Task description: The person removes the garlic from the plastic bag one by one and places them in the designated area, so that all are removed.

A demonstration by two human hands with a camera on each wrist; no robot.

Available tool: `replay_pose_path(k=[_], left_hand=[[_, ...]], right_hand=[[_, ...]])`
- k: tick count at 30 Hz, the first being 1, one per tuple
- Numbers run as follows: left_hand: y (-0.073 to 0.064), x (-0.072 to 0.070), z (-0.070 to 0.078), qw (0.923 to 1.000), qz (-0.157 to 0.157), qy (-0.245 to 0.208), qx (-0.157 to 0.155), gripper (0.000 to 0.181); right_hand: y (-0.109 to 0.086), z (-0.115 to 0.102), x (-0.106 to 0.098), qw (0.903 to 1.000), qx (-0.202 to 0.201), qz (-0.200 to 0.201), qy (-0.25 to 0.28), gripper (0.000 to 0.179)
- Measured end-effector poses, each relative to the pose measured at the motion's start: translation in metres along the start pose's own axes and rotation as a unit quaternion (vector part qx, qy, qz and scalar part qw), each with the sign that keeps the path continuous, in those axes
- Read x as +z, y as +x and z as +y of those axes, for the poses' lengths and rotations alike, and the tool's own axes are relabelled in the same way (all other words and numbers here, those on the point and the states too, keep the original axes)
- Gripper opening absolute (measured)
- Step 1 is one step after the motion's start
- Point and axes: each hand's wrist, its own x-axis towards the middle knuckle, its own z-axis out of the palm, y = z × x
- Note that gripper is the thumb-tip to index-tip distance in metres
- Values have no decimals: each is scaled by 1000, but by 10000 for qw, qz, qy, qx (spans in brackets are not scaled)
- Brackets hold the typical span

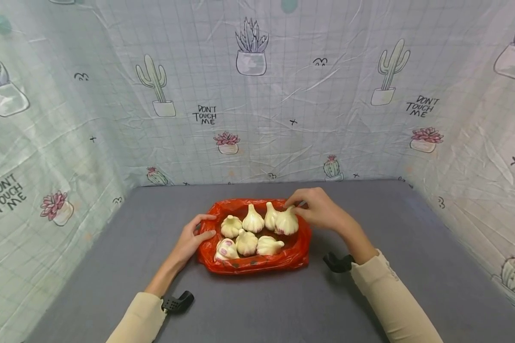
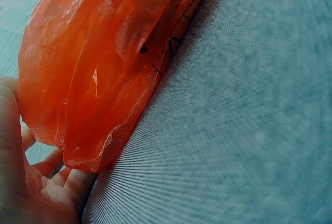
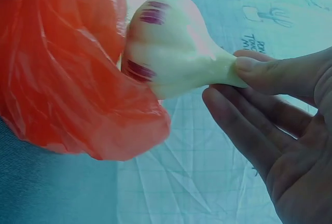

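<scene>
In the head view, a red plastic bag (image 1: 257, 265) lies spread wide like a shallow basket, with several garlic bulbs (image 1: 246, 243) inside. My right hand (image 1: 319, 207) pinches the stem of one garlic bulb (image 3: 171, 47) between thumb and fingers at the bag's right end. In the right wrist view this bulb shows purple streaks, and the bag's rim covers part of its lower side. At the bag's left end, my left hand (image 1: 190, 240) holds the side, thumb and forefinger at the rim. Its other fingers (image 2: 49, 164) are partly hidden behind the red plastic in the left wrist view.
The bag rests on a grey table (image 1: 257, 305). Behind it and along both sides hangs a pale cloth (image 1: 266, 100) printed with cacti and potted plants. A black wrist device (image 1: 178, 302) sits on the left wrist and another black device (image 1: 339, 263) on the right.
</scene>
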Motion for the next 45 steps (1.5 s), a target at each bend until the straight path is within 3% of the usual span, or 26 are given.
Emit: replay_pose_path(k=[23, 39, 45], left_hand=[[-2, 1, -3, 9999, 47, 123, 105, 41], [-4, 0, 0, 10000, 26, -41, 20, 42], [-2, 2, 1, 10000, 52, 11, 1, 42]], right_hand=[[-18, -1, -40, 9957, 157, 911, 83, 22], [-24, 5, -57, 9925, 313, 1175, 94, 22], [-25, 15, -62, 9919, 573, 1128, 125, 22]])
